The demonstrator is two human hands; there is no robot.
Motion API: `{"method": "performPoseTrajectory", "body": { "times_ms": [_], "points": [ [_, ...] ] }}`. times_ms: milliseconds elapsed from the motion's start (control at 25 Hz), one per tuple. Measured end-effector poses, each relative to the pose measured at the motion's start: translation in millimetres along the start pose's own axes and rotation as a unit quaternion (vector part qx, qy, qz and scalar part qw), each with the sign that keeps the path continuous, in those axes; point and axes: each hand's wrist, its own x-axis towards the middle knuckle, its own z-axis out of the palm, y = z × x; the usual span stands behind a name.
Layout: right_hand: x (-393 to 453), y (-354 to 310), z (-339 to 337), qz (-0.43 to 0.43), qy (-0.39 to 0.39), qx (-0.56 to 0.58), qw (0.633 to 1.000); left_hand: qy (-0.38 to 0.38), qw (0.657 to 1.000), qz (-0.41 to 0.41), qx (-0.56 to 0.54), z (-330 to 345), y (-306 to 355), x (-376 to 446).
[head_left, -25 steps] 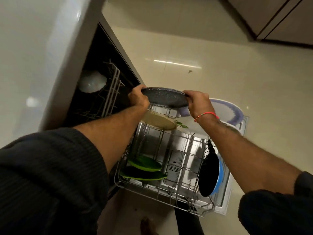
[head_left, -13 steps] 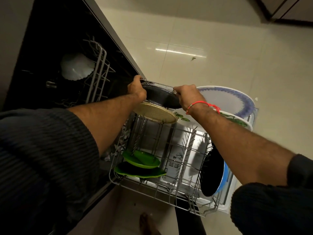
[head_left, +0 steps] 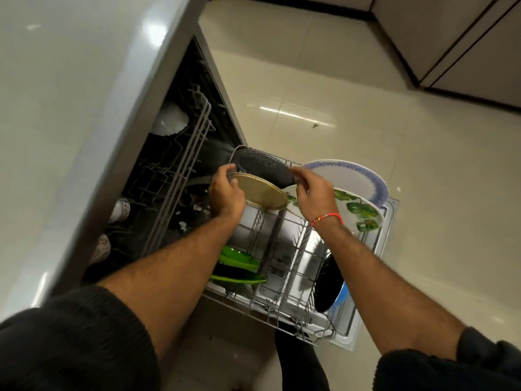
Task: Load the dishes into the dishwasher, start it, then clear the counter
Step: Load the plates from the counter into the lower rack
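Note:
A dark speckled plate stands on edge at the far end of the pulled-out lower rack of the open dishwasher. My left hand holds its left rim. My right hand pinches its right rim with the fingertips. Right behind it in the rack stand a beige plate, a leaf-patterned white plate and a blue-rimmed white plate. Two green plates and a dark pan with a blue outside sit nearer me.
The grey counter top runs along the left, above the dishwasher. An upper rack inside holds a white fluted bowl and cups. Cream floor tiles and cabinet fronts lie to the right. The dishwasher door is folded down.
The dark speckled plate has gone from flat above the rack to standing on edge in the far slot. Both hands came down with it; the right now pinches the rim lightly.

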Motion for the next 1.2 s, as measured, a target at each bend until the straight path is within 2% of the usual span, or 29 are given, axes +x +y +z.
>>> {"method": "performPoseTrajectory", "body": {
  "times_ms": [240,360,480,760,1000,1200],
  "points": [
    [-110,-78,-5,-0.012,0.023,0.094,0.995,0.003,0.990,0.044,-0.131,-109,-6,-123],
    [-179,-133,-4,-0.020,-0.006,0.162,0.987,0.016,0.985,0.080,-0.150,-183,-28,-191],
    [-261,-199,10,-0.038,-0.052,0.216,0.974,0.072,0.971,0.088,-0.210,-265,-63,-264],
    [-420,-345,91,-0.099,-0.251,0.266,0.925,0.249,0.894,0.031,-0.371,-441,-150,-398],
    [-511,-428,169,-0.153,-0.451,0.220,0.851,0.394,0.829,-0.046,-0.394,-536,-236,-457],
    [-552,-483,243,-0.149,-0.559,0.167,0.799,0.504,0.767,-0.089,-0.387,-598,-276,-487]
  ]
}}
